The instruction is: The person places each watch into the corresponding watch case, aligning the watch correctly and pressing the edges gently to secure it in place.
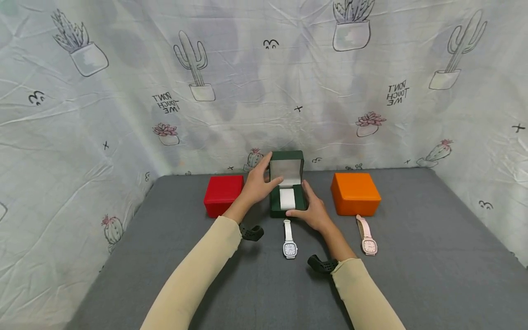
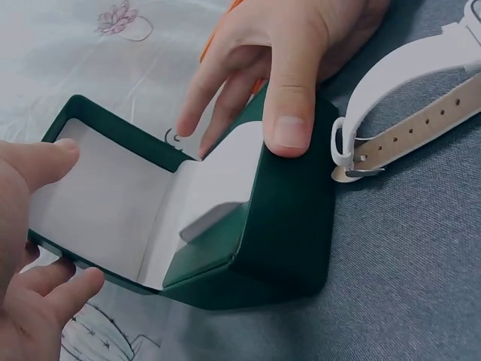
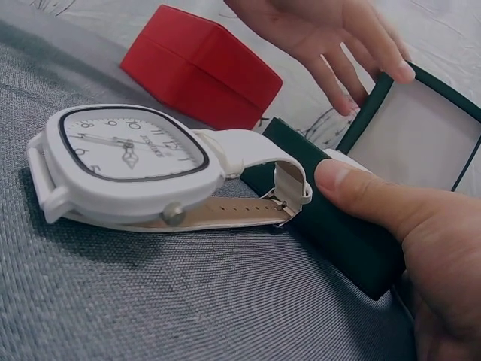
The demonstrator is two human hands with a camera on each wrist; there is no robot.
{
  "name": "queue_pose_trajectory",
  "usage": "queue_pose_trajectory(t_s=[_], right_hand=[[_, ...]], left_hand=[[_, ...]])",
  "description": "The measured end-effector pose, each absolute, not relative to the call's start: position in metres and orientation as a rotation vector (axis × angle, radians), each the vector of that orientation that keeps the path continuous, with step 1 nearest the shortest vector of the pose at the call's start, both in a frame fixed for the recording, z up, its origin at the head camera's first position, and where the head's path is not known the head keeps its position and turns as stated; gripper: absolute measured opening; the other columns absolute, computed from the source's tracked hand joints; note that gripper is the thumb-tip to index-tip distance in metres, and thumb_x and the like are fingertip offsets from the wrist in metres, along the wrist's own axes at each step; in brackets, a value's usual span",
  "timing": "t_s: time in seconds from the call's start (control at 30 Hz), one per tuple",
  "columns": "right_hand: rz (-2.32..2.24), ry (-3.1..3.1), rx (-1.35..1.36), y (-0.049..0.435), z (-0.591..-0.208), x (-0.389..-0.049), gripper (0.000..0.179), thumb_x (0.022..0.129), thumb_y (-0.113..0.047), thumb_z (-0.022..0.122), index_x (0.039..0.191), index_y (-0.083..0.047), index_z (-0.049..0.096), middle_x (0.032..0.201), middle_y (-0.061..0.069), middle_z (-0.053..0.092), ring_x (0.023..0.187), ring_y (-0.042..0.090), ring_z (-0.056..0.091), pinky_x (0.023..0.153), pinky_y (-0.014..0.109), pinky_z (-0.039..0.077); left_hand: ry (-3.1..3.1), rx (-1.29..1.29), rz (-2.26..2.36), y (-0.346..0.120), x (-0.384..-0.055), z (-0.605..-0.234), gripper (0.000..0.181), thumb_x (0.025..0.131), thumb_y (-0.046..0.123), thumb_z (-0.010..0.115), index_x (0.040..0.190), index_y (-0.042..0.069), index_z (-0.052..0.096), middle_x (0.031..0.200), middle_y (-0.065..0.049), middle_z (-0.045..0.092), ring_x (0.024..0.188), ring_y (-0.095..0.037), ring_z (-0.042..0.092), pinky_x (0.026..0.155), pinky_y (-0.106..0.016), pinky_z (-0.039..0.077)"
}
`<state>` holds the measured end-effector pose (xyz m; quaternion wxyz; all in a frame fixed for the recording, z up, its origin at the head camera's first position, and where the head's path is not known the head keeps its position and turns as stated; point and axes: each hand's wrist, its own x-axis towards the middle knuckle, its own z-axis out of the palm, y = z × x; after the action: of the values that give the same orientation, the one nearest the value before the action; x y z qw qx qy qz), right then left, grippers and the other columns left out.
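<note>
A dark green watch box (image 1: pixel 284 214) stands with its lid raised near the back middle of the table. Inside it sits a white cushion (image 1: pixel 287 199). My left hand (image 1: pixel 257 184) holds the lid (image 2: pixel 113 188) at its left edge, the thumb over the pale lining and the fingers behind. With my right hand (image 1: pixel 314 211) I grip the base, the thumb (image 2: pixel 291 113) on its front edge and the fingers along the right side. A white watch (image 1: pixel 290 249), its strap buckled, lies just in front of the box, touched by neither hand.
On the left is a closed red box (image 1: pixel 224 190), beside my left forearm. A closed orange box (image 1: pixel 355 195) stands to the right, with a pink watch (image 1: pixel 369 246) before it. A cactus-print cloth (image 1: pixel 247 82) hangs behind the grey table (image 1: pixel 420 256).
</note>
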<state>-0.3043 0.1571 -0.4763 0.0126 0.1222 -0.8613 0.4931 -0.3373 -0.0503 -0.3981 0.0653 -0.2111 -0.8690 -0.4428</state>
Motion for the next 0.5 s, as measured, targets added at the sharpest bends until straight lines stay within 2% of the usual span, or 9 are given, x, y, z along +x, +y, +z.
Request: queue_pose_trajectory(t_s=[0.1, 0.23, 0.5], right_hand=[[1.546, -2.674, 0.382, 0.156, -0.477, -0.303, 0.115, 0.074, -0.032, 0.084, 0.156, -0.009, 0.007, 0.161, 0.014, 0.019, 0.147, 0.031, 0.026, 0.117, 0.049, 0.028], [1.558, -2.670, 0.378, 0.156, -0.476, -0.302, 0.115, 0.075, -0.032, 0.084, 0.156, -0.011, 0.007, 0.161, 0.014, 0.019, 0.147, 0.031, 0.026, 0.118, 0.050, 0.027], [1.581, -2.663, 0.377, 0.156, -0.479, -0.300, 0.115, 0.075, -0.033, 0.084, 0.157, -0.012, 0.006, 0.162, 0.013, 0.017, 0.148, 0.030, 0.023, 0.118, 0.049, 0.026]], left_hand=[[-2.620, -0.629, -1.334, -0.053, -0.335, -0.401, 0.084, 0.090, 0.028, 0.070, 0.156, 0.020, 0.018, 0.161, -0.003, 0.021, 0.138, -0.028, 0.042, 0.101, -0.042, 0.050], [-2.576, -0.579, -1.346, -0.055, -0.328, -0.407, 0.085, 0.086, 0.025, 0.074, 0.154, 0.021, 0.022, 0.156, -0.006, 0.029, 0.133, -0.028, 0.047, 0.099, -0.042, 0.051], [-2.507, -0.599, -1.354, -0.055, -0.315, -0.423, 0.081, 0.081, 0.019, 0.078, 0.146, 0.009, 0.031, 0.144, -0.014, 0.041, 0.128, -0.032, 0.049, 0.100, -0.047, 0.050]])
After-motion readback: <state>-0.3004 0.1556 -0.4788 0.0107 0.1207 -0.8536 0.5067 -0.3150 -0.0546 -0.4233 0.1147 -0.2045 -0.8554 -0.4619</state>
